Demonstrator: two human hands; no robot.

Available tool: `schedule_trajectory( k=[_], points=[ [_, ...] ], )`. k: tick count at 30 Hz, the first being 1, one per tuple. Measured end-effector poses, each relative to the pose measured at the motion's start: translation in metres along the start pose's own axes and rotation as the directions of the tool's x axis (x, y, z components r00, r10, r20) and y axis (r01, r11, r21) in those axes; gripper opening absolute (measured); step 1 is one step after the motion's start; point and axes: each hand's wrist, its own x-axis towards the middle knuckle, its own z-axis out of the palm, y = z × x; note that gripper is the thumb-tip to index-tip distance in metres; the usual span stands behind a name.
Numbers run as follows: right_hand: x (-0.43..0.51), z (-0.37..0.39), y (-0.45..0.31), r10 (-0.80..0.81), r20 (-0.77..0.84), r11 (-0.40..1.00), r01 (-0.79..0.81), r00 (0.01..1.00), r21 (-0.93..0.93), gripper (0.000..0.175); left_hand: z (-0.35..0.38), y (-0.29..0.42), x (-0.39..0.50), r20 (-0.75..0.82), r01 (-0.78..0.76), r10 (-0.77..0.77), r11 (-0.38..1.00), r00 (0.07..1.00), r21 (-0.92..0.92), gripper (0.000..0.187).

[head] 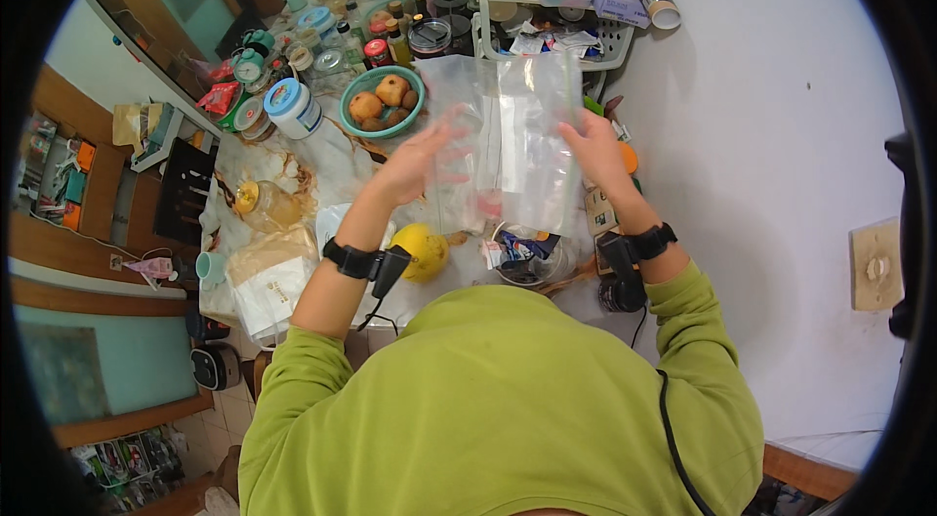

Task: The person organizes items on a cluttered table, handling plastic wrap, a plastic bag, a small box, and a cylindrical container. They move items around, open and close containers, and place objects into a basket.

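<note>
A large clear plastic bag [538, 150] hangs in front of me, with a pale strip down its middle. My right hand [594, 142] grips its right edge, thumb on the near face. Blurred by motion, my left hand [421, 159] is at the bag's left part with its fingers spread; whether it touches the plastic is unclear. Below the bag stands a clear container [553, 268] with a dark blue packet [528, 246] in it. A yellow fruit [421, 252] lies near my left forearm. Beyond my left hand, a green basket [350, 122] holds several fruits.
On the marble-patterned table [333, 175] are a glass jar [272, 207], a paper bag [274, 282], a pale cup [211, 267] and a blue-lidded tub [293, 108]. Bottles and jars [395, 40] crowd the back. A white plastic rack [618, 47] stands back right, beside the wall [761, 150].
</note>
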Motion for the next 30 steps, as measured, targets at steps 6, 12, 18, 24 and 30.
schedule_trajectory(
  k=[6,12,18,24,30],
  points=[
    [-0.013,0.069,-0.023,0.003,0.193,0.993,-0.026,0.981,0.116,0.044,0.062,-0.039,0.038,-0.084,-0.193,0.196,0.98,0.977,0.041,0.054],
    [-0.024,0.067,-0.034,-0.07,0.273,0.967,-0.002,0.959,0.256,0.058,0.062,-0.033,0.024,-0.218,-0.18,0.17,0.983,0.961,-0.027,0.052],
    [-0.033,0.062,-0.044,-0.144,0.204,0.973,0.101,0.968,0.21,0.055,0.057,-0.031,0.017,-0.147,-0.173,0.13,0.924,0.981,-0.34,0.056],
    [-0.032,0.057,-0.038,-0.162,0.09,0.987,0.16,0.983,0.03,0.053,0.051,-0.038,0.014,-0.141,-0.149,0.101,0.906,0.985,-0.396,0.051],
    [-0.038,0.077,-0.017,-0.095,0.045,0.983,0.086,0.994,0.159,0.061,0.043,-0.058,0.027,-0.129,-0.211,0.252,0.94,0.959,0.269,0.031]
  ],
)
